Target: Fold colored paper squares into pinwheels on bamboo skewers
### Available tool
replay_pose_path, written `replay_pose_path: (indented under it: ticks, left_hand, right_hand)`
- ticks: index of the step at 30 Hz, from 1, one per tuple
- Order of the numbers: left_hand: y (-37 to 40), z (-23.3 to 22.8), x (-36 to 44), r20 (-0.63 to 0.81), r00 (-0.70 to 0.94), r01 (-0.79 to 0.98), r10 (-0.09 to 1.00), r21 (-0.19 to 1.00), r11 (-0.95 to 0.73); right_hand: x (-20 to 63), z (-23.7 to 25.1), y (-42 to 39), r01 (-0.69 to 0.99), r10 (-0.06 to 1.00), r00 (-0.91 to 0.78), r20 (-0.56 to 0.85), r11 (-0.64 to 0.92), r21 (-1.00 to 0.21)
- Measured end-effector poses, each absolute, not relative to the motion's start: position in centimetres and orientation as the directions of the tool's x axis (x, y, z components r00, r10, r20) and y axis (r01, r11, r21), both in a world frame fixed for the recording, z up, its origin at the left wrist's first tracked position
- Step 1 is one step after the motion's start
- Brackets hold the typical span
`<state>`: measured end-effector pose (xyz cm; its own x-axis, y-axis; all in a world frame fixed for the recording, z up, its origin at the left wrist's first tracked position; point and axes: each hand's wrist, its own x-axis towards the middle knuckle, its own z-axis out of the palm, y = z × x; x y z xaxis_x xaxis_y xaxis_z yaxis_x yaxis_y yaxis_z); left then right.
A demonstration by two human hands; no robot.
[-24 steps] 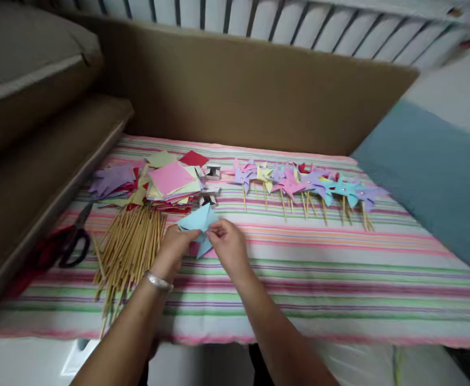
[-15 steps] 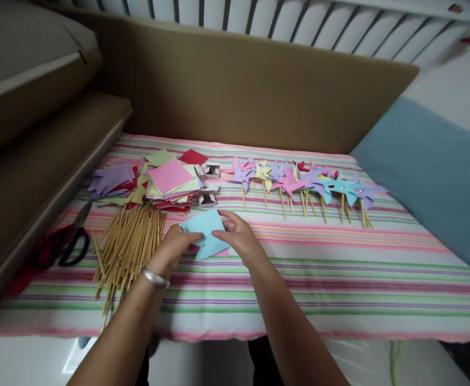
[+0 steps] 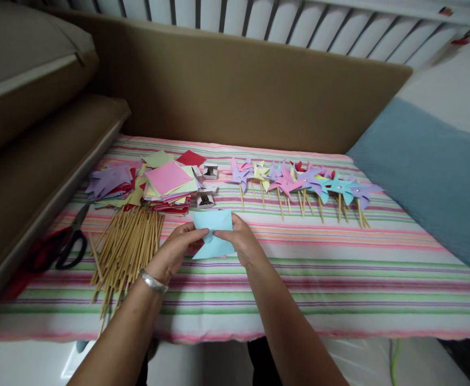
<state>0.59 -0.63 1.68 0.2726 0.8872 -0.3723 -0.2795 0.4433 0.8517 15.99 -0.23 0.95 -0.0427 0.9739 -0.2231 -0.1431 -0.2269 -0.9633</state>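
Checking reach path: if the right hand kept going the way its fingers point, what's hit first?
The right hand points up-left; past the blue paper it holds, probably the small white box, though depth is unclear.

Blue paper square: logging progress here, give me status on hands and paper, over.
Left hand and right hand both pinching the light blue paper square above the striped cloth. Bamboo sticks close left, not obstructing.
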Motion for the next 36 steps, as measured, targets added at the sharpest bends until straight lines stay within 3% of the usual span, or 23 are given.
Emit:
replay_pose_path:
  ticks: [3,7,21,25,28,31,36]
  left_hand:
    - [-0.7,1.5,1.0,-0.328,0.282,-0.332,0.901,0.848,0.413]
    - [-0.7,1.0,1.6,-0.346,0.18,-0.361,0.921,0.848,0.389]
    - [-0.5,1.3,1.6,-0.396,0.004,-0.391,0.918,0.845,0.366]
    - [0.2,1.4,0.1,-0.377,-0.058,-0.379,0.924,0.865,0.329]
    - [0.6,1.6,-1.3,-0.38,-0.096,-0.354,0.92,0.877,0.326]
    - [0.6,2.1,-2.0,-0.417,-0.102,-0.33,0.903,0.871,0.364]
    - [0.4,2.6,-2.2,-0.44,-0.1,-0.311,0.893,0.866,0.392]
  right_hand:
    - [15.5,1.0,-0.3,-0.267,0.981,0.005,-0.196,-0.188,-0.945]
    - [14.6,1.0,-0.6,-0.359,0.977,0.058,-0.203,-0.17,-0.918]
    - [13.7,1.0,-0.8,-0.379,0.978,0.071,-0.197,-0.157,-0.912]
    - [13.9,1.1,-0.9,-0.139,0.988,0.105,-0.116,-0.101,-0.985]
    - [14.1,1.2,-1.4,0.133,0.989,0.124,0.082,0.065,-0.989]
    - [14.2,1.2,-1.8,0.353,0.957,0.048,0.286,0.251,-0.901]
    - [14.1,1.1,-2.2,0.588,0.847,-0.17,0.504,0.497,-0.638]
